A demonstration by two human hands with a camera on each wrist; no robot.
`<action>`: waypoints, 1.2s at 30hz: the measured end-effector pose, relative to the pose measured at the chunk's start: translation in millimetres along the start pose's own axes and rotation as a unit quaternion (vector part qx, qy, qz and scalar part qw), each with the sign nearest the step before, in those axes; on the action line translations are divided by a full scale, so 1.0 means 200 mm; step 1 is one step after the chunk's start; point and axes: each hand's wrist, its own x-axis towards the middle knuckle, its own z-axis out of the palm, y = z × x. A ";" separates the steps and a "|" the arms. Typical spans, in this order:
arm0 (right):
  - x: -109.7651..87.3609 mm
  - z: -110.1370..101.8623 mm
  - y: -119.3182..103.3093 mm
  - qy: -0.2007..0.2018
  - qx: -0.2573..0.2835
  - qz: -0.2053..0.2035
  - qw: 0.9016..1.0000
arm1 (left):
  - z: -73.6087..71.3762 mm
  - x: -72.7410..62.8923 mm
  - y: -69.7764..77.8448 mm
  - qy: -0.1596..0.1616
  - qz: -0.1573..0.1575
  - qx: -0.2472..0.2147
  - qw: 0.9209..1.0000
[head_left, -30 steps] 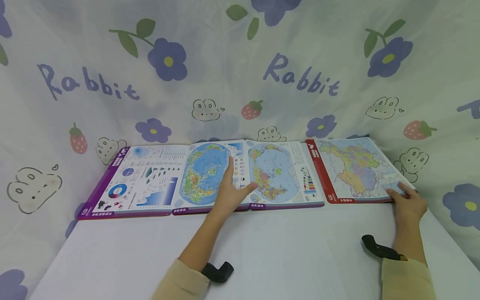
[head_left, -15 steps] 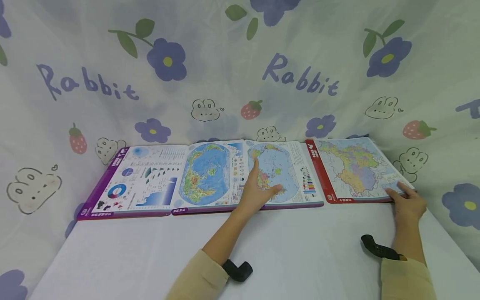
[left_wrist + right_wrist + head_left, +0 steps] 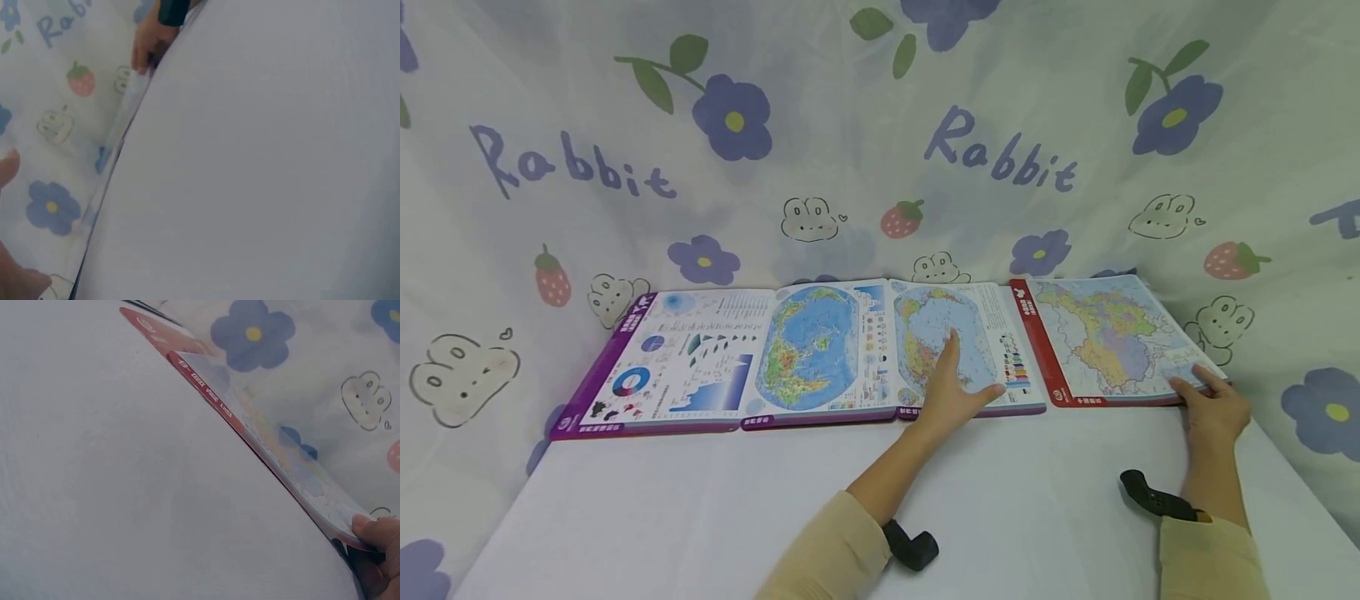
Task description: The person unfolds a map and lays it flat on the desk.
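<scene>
My left hand (image 3: 946,387) is spread, fingers straight and thumb out, over the purple-edged world political map (image 3: 966,321). Its thumb and a finger show at the edge of the left wrist view. At the right, my right hand (image 3: 1213,408) pinches the near right corner of a red-edged map (image 3: 1108,342). In the right wrist view the thumb (image 3: 372,530) lies on top of that map's sheet and the other fingers are beneath it. Left of the political map lie a blue world relief map (image 3: 820,350) and a purple-edged chart sheet (image 3: 692,358).
The maps lie in a row along the back of a white-covered table (image 3: 1000,500). Directly behind them hangs a patterned curtain (image 3: 880,125) with flowers and rabbits. Black curved devices (image 3: 913,546) sit at both wrists.
My left hand has moved right, from the relief map's edge across onto the political map, staying spread. The right hand keeps its pinch on the red-edged map's corner.
</scene>
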 end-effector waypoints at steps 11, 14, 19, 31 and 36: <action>0.00 -0.01 0.00 0.001 -0.037 0.004 0.999 | 0.23 0.03 0.00 -0.015 -0.003 -0.011 1.000; 0.01 0.00 0.01 0.002 -0.010 0.000 1.000 | 0.27 0.04 0.00 -0.022 -0.002 -0.006 1.000; 0.01 0.02 0.02 0.001 0.004 0.000 1.000 | 0.33 0.06 0.02 -0.036 -0.002 0.008 0.999; 0.00 0.01 0.00 0.008 0.008 0.003 1.000 | 0.48 0.09 0.08 -0.097 -0.042 0.018 0.994; 0.00 0.00 0.00 0.001 -0.022 -0.002 1.000 | 0.50 0.12 0.12 -0.085 -0.075 0.020 0.993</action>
